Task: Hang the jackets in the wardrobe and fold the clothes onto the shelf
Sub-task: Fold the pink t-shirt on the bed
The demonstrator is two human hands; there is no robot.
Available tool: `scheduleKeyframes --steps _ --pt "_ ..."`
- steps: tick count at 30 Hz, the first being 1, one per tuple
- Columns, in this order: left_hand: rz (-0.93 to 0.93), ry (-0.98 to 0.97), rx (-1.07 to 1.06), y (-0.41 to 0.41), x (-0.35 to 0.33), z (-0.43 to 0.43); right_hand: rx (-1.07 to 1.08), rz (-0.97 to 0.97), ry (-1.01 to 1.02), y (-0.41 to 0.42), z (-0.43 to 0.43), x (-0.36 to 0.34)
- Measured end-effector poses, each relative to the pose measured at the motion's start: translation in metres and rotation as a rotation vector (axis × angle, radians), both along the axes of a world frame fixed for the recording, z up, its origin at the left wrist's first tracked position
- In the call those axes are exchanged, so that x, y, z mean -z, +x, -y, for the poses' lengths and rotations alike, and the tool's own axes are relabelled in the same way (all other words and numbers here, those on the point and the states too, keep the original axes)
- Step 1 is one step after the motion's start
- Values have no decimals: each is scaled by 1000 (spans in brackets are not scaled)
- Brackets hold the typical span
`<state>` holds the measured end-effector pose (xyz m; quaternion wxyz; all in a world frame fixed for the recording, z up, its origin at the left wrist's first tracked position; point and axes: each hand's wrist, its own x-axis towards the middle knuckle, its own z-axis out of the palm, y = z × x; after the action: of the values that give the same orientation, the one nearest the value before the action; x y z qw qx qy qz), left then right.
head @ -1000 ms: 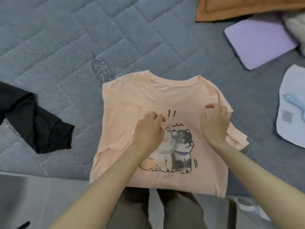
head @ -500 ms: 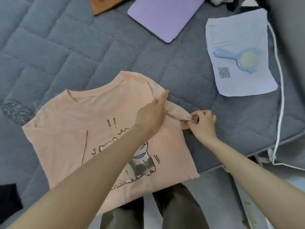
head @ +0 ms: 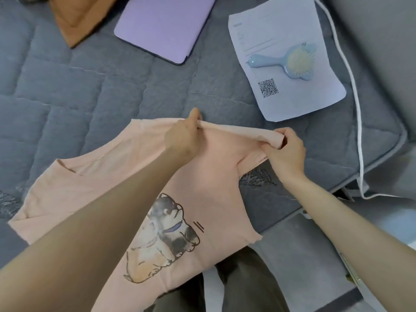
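Pinching sleeve of peach dog-print cotton T-shirt (head: 213, 188) taut between left hand (head: 182, 140) and right hand (head: 286, 152) fingers, above grey quilted bed (head: 112, 97).

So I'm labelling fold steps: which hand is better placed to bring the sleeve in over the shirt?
Probably the right hand: it grips the sleeve at its free end. The left hand pinches the shoulder end over the T-shirt, better for anchoring the crease.
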<state>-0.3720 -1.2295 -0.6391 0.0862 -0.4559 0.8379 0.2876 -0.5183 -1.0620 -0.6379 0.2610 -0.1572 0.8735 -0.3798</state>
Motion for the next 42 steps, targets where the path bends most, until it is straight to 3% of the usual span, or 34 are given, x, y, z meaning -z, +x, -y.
scheduleKeyframes --steps 2,6,10,12,17,20,24,27,31,35,39,42 --pt "21 78 -97 -6 4 1 52 -15 -55 -2 3 -2" --pt "124 247 -99 -16 4 6 45 -61 -155 -5 15 -6" --pt "4 356 -130 -22 2 12 45 -76 -202 -8 25 -7" --pt "10 405 -42 -23 1 12 42 -1 -198 -11 31 -6" --pt "-98 285 44 -27 4 2 21 203 126 -17 17 11" --pt "-170 271 98 -43 11 -5 -48 214 228 -11 -3 19" --pt "-103 318 261 -72 19 -18 -377 168 368 -2 -20 25" --pt "-21 311 284 -91 23 -27 -409 171 318 -2 -24 25" --pt "-58 332 195 -106 24 -31 -416 274 314 -19 -34 19" --pt "-288 500 -19 -102 16 -31 -363 361 315 -15 -49 15" --pt "-446 538 -133 -76 -2 -22 -334 310 209 -1 -45 2" --pt "-543 577 -269 -46 -16 -11 -427 387 91 15 -35 -14"
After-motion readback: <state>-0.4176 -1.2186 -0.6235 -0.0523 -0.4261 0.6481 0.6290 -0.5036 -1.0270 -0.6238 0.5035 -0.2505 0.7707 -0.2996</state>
